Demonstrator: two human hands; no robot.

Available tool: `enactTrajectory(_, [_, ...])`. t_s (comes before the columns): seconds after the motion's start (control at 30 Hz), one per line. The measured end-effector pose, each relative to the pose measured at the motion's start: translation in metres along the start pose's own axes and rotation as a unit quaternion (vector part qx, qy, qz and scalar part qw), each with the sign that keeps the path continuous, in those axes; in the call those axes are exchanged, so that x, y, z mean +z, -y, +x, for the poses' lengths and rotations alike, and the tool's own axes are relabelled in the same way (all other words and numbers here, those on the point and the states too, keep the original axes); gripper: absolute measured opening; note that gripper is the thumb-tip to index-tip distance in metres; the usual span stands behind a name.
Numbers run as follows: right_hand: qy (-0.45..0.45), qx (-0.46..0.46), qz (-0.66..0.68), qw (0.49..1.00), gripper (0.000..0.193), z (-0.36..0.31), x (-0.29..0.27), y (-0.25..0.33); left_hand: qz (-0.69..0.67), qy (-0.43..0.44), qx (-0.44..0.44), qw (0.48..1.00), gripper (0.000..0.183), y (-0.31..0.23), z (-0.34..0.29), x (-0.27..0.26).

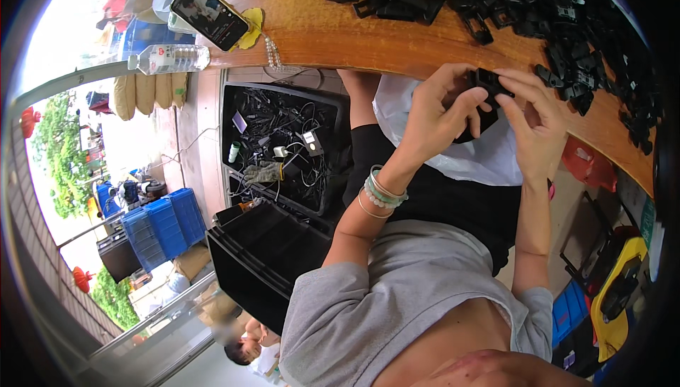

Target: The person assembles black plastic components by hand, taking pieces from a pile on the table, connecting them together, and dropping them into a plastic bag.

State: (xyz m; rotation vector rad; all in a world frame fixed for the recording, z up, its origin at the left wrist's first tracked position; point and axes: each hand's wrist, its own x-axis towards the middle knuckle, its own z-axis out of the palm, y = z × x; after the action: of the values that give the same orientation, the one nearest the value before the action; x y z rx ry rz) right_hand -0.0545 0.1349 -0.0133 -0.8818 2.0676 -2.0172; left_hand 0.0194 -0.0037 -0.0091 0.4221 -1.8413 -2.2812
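Both of my hands are up at the near edge of the wooden table, over my lap. Between them is a small black plastic part [484, 80] with a boxy, hollow end. My left hand [435, 114] is closed on it, thumb pressed along its side. The fingertips of my right hand [533, 114] pinch its other side. Something dark shows just below the fingers, but its shape is partly hidden. A white plastic bag [489, 162] lies across my lap beneath the hands. Beyond them, a heap of black plastic parts [513, 4] covers the far right of the table.
On the wooden table [312, 26] at left are a phone [210, 15] and a clear bottle [170, 59]. A black bin [338, 153] of cables and small parts stands left of my legs, beside another black crate [262, 259]. Another person [244, 350] is at lower left.
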Motion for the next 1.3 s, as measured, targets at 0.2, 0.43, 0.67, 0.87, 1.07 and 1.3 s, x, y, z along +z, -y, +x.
enactTrajectory(0.2, [0.042,-0.164,-0.113,0.979,0.027,0.003,-0.002,-0.010,0.080,-0.014,0.019,0.997,0.027,-0.003,-0.003,0.002])
enactTrajectory(0.43, [-0.054,0.082,0.156,0.983,0.029,-0.005,0.009,-0.005,0.234,-0.010,0.197,0.952,0.031,0.001,0.001,0.015])
enactTrajectory(0.67, [-0.037,-0.047,-0.233,0.971,0.017,-0.009,-0.040,-0.003,0.430,0.097,0.269,0.856,0.023,0.021,-0.003,0.000])
enactTrajectory(0.87, [-0.073,-0.082,-0.496,0.861,0.021,0.010,-0.045,-0.016,0.505,-0.035,0.298,0.809,0.023,0.015,0.064,0.007])
enactTrajectory(1.07, [-0.046,-0.010,-0.553,0.832,0.030,0.004,-0.022,-0.015,0.603,-0.115,0.225,0.757,0.016,0.017,0.068,0.002])
enactTrajectory(1.3, [-0.014,-0.046,-0.564,0.824,0.035,-0.005,-0.018,-0.010,0.311,-0.067,0.200,0.927,0.031,0.014,0.038,-0.005])
